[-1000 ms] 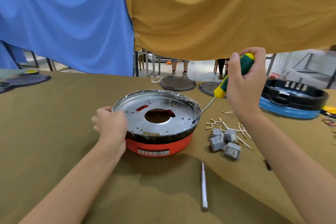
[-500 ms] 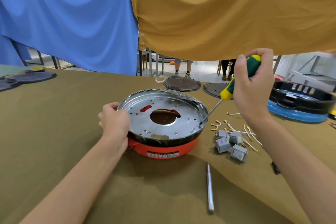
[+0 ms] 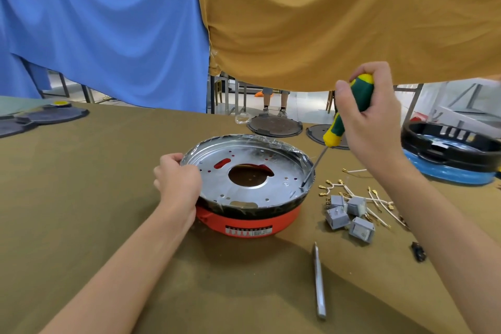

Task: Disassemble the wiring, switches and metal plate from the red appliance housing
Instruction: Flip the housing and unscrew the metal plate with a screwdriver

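Nearest me a slim grey tool (image 3: 319, 282) lies loose on the surface (image 3: 81, 211), where my right forearm could sweep it off. Beyond it the red housing (image 3: 252, 222) sits in the middle with the metal plate (image 3: 244, 171) seated in its top, so the plate is not yet free. My left hand (image 3: 177, 182) has its grip curled over the plate's left rim; that thin edge could cut me if the housing jumps. To the right the grey switches (image 3: 349, 215) and the wires (image 3: 366, 194) lie already pulled, close enough to scatter. My right hand (image 3: 371, 122) grips the screwdriver (image 3: 349, 108) firmly, with its tip (image 3: 303, 186) down at the plate's right inner edge. I judge the tilted shaft could slip out, gouge the plate or skid towards my left hand
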Motion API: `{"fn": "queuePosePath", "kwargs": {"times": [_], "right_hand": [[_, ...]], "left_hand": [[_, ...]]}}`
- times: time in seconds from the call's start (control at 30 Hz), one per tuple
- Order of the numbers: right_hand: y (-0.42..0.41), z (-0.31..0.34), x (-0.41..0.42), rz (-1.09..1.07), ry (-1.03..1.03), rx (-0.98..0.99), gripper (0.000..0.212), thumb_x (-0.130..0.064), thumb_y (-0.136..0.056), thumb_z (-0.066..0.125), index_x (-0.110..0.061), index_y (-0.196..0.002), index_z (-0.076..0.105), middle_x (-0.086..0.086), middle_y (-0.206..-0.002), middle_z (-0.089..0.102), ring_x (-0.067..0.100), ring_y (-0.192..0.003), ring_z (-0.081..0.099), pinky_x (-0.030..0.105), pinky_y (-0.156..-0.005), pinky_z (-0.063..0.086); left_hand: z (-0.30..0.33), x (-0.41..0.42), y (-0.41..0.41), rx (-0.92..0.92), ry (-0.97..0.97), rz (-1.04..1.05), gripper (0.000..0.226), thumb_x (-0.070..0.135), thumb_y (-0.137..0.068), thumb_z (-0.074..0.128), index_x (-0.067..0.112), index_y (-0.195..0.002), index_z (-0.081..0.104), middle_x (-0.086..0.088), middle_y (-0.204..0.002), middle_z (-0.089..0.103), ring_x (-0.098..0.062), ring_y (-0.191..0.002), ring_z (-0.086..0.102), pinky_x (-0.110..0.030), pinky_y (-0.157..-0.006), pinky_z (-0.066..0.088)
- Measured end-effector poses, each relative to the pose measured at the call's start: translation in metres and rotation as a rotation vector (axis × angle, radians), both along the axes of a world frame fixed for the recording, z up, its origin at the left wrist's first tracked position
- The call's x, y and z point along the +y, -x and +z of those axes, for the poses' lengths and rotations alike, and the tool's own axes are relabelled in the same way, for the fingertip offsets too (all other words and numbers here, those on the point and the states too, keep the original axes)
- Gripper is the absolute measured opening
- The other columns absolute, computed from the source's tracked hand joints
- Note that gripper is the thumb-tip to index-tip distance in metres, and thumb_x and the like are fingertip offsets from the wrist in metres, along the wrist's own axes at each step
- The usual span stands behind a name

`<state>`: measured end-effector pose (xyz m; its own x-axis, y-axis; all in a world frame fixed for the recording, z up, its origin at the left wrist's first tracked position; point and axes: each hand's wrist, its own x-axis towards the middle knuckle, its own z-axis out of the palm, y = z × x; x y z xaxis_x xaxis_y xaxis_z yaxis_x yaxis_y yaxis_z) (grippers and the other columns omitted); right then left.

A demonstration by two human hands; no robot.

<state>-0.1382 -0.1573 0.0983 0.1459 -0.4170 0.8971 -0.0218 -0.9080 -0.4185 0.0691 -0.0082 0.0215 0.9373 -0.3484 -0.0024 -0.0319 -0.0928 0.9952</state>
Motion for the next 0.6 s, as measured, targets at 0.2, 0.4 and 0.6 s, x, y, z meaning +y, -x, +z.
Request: {"fn": "queuePosePath", "kwargs": {"times": [0.2, 0.4, 0.6], "right_hand": [[-0.013, 0.016, 0.009, 0.13, 0.053, 0.274, 0.02, -0.034, -0.1, 0.058, -0.018, -0.107, 0.048, -0.013, -0.063, 0.044, 0.0, -0.053, 0.042, 0.006, -0.052, 0.034], [-0.005, 0.035, 0.008, 0.214, -0.068, 0.478, 0.022, -0.042, -0.097, 0.06, -0.029, -0.114, 0.054, 0.0, -0.081, 0.054, 0.019, -0.067, 0.061, 0.037, -0.059, 0.06], [0.017, 0.05, 0.002, 0.072, -0.166, 0.566, 0.024, -0.041, -0.093, 0.065, -0.027, -0.112, 0.059, -0.006, -0.085, 0.065, 0.013, -0.067, 0.07, 0.034, -0.064, 0.062]], "left_hand": [[0.004, 0.007, 0.005, -0.527, -0.33, -0.058, 0.049, 0.014, -0.087, 0.054, 0.025, -0.134, 0.051, -0.001, -0.131, 0.039, -0.023, -0.128, 0.032, -0.04, -0.105, 0.025], [0.007, 0.012, 0.014, -0.877, -0.341, -0.394, 0.031, 0.014, -0.09, 0.052, 0.034, -0.104, 0.072, 0.017, -0.112, 0.066, -0.007, -0.11, 0.058, -0.038, -0.106, 0.04], [0.019, 0.016, 0.009, -0.905, -0.634, -0.603, 0.03, 0.027, -0.096, 0.048, 0.043, -0.115, 0.066, 0.021, -0.103, 0.067, -0.001, -0.095, 0.061, -0.018, -0.075, 0.048]]}}
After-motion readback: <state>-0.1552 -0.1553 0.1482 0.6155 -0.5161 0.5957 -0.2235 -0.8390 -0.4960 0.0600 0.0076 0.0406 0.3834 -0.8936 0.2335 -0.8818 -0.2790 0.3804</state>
